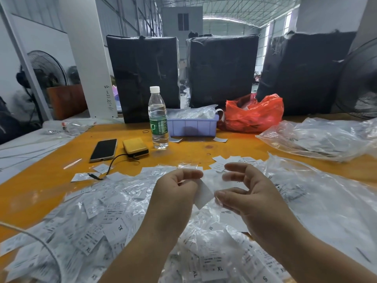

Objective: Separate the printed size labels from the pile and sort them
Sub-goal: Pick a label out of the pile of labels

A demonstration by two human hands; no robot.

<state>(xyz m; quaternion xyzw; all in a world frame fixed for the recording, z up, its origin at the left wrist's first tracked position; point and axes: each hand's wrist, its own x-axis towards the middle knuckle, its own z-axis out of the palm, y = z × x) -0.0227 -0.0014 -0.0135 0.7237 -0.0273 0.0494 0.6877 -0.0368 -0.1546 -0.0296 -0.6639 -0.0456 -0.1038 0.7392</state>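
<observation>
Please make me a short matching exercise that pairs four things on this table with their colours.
Things:
1. phone
2. tray
3. bag beside the tray
4. bottle cap

Colours:
A. red
B. white
C. black
D. light purple

Pairs: 1-C, 2-D, 3-A, 4-B

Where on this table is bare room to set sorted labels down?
Bare orange table lies between the purple bin and the label pile, and left of the phone. Near both hands it is crowded.
</observation>
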